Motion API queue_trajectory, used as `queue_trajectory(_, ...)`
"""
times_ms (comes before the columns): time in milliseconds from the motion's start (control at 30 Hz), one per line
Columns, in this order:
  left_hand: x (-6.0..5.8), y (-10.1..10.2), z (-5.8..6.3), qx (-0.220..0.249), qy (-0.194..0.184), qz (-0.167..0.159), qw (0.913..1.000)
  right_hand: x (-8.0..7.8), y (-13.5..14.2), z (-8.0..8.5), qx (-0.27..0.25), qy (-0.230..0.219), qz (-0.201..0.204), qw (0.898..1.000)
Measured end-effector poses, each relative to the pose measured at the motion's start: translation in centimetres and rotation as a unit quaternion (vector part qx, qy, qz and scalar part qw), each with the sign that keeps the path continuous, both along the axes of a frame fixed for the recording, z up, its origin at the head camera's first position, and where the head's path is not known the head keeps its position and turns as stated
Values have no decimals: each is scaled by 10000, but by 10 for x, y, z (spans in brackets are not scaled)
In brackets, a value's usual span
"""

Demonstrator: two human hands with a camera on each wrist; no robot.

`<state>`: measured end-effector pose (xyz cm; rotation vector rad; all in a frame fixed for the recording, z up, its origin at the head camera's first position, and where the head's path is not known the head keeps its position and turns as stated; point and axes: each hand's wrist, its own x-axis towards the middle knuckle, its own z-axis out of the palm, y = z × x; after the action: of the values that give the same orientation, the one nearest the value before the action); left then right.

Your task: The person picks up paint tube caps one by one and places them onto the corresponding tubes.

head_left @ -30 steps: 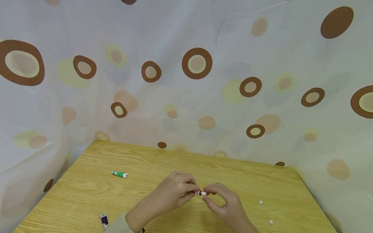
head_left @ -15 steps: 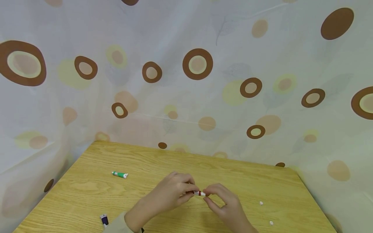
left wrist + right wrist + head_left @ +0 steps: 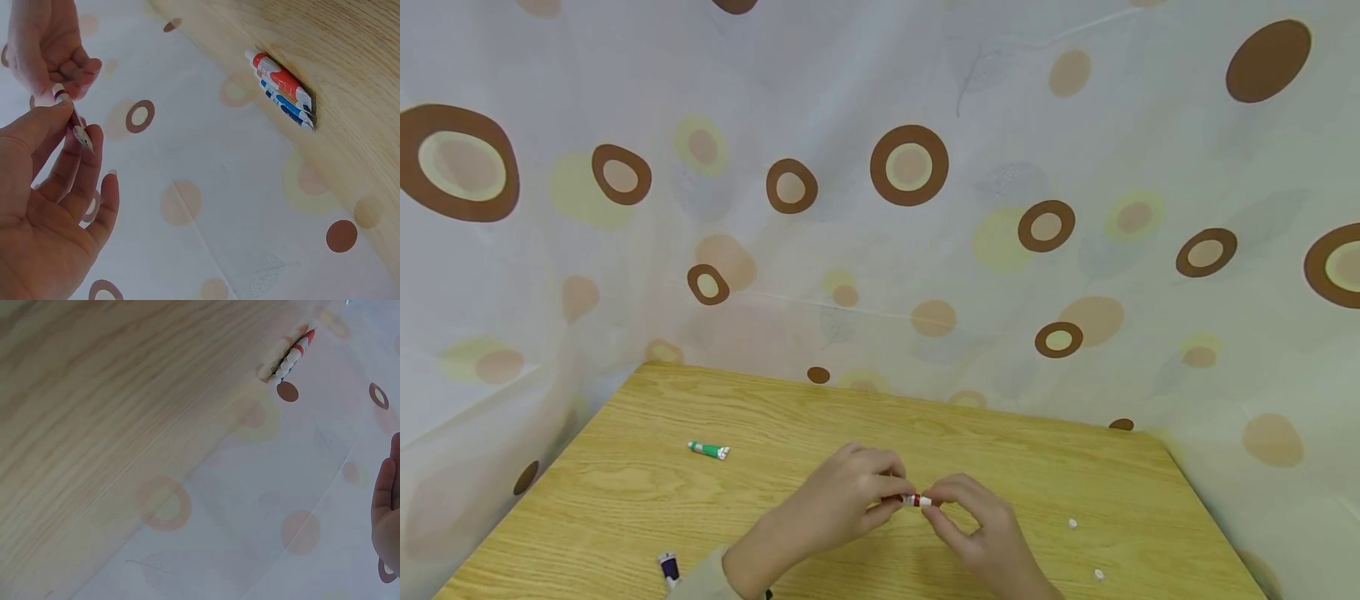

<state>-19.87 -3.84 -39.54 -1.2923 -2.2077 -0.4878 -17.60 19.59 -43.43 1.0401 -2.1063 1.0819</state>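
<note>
In the head view my left hand (image 3: 855, 492) pinches a small paint tube (image 3: 915, 500) with a dark red band, held sideways above the table. Its white cap (image 3: 927, 502) points right, between the thumb and index finger of my right hand (image 3: 983, 529). The left wrist view shows the tube (image 3: 81, 134) between my left thumb and fingers, its other fingers spread loosely. There, my right hand (image 3: 53, 53) is at the cap end. Only part of my right hand (image 3: 387, 506) enters the right wrist view, at the right edge.
On the wooden table (image 3: 775, 433) lie a green paint tube (image 3: 708, 451) and a dark purple one (image 3: 668, 567). Two small white pieces (image 3: 1072, 523) lie at the right. The left wrist view has a red tube (image 3: 284, 81) beside blue ones (image 3: 281, 103). A patterned sheet (image 3: 850, 250) surrounds the table.
Both hands stay nearly in place around the tube. Only slight shifts of the tube and the right finger and thumb at its cap show.
</note>
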Motion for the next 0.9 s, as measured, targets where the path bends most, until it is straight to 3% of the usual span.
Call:
queue_trajectory(200, -2, -1, -1, 41, -14, 7, 10000, 4, 2, 0, 36, -114, -140, 9998)
queue_trajectory(500, -3, -2, -1, 41, -162, -37, 9999, -2, 2, -1, -69, 381, 92, 9992)
queue_trajectory(700, 0, -1, 1, 30, -223, -54, 9997, -2, 1, -3, -48, 272, 61, 9996)
queue_trajectory(900, 1, 0, 2, 20, -47, -16, 10000, -1, 1, -2, -15, 216, -27, 9998)
